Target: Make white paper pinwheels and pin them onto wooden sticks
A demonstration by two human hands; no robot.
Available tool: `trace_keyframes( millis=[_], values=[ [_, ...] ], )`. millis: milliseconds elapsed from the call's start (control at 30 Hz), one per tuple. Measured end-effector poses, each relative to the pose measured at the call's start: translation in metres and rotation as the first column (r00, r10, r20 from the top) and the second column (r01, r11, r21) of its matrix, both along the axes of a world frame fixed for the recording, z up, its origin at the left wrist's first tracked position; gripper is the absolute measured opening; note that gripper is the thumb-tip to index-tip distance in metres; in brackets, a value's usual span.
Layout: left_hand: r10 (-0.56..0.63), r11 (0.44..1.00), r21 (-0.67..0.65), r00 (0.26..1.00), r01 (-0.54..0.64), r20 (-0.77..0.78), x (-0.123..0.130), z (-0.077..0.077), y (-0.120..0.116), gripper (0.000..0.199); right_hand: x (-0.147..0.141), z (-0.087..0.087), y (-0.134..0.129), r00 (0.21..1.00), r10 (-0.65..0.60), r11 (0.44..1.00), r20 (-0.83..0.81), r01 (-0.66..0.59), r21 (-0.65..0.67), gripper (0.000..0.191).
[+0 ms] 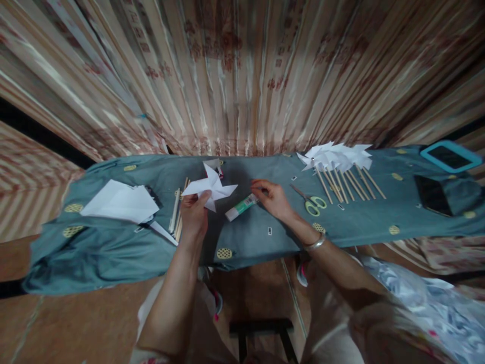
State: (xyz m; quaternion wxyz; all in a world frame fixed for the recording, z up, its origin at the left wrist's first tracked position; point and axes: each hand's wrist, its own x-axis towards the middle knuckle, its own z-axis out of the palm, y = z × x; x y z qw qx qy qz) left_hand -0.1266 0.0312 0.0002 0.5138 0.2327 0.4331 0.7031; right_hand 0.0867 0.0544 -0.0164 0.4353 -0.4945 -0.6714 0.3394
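My left hand [195, 215] pinches a white paper pinwheel [212, 186] near its centre, thumb on top, and holds it above the cloth. My right hand [272, 198] is at the upper end of a green and white glue stick [241, 207]. Its thumb and fingers are drawn together; whether they hold anything small or touch the glue stick, I cannot tell. Behind the pinwheel, a small red and dark object [220, 173] is partly hidden. Scissors [312, 203] with green and white handles lie to the right of my right hand, blades partly apart.
On the blue-green cloth [250, 242], several finished pinwheels [335, 156] on wooden sticks [358, 183] lie at the right. Further right are a dark phone [433, 195] and a blue-framed device [451, 155]. White paper sheets [117, 201] and loose sticks [177, 217] lie left. A curtain [242, 76] hangs behind.
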Motion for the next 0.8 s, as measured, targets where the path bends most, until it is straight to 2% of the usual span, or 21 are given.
trace_keyframes(
  millis=[67, 167, 333, 433, 533, 633, 800],
  values=[
    [0.068, 0.998, -0.016, 0.997, -0.068, 0.022, -0.009, 0.004, 0.004, 0.030, -0.016, 0.005, 0.020, 0.986, 0.053, 0.993, 0.156, -0.068, 0.093, 0.013],
    [0.154, 0.988, -0.007, 0.988, -0.154, 0.029, -0.020, 0.011, 0.010, 0.030, -0.047, 0.014, 0.054, 0.913, 0.096, 0.964, 0.396, -0.185, 0.191, 0.017],
    [0.190, 0.982, -0.012, 0.981, -0.190, 0.023, -0.030, 0.017, 0.010, 0.027, -0.094, 0.019, 0.099, 0.696, 0.076, 0.924, 0.714, -0.318, 0.212, 0.023],
    [0.199, 0.980, -0.030, 0.980, -0.198, 0.008, -0.034, 0.015, 0.008, 0.028, -0.107, 0.014, 0.113, 0.607, 0.070, 0.919, 0.792, -0.349, 0.186, 0.020],
    [0.186, 0.982, -0.033, 0.982, -0.187, -0.021, -0.037, 0.014, 0.007, 0.028, -0.112, 0.010, 0.118, 0.549, 0.076, 0.920, 0.832, -0.361, 0.154, 0.018],
    [0.171, 0.985, -0.010, 0.985, -0.171, -0.036, -0.038, 0.014, 0.007, 0.028, -0.113, 0.011, 0.118, 0.513, 0.081, 0.927, 0.855, -0.355, 0.125, 0.019],
    [0.170, 0.985, 0.012, 0.985, -0.171, 0.028, -0.036, 0.014, 0.007, 0.028, -0.120, 0.020, 0.115, 0.480, 0.109, 0.937, 0.870, -0.343, 0.072, 0.023]
  ],
)
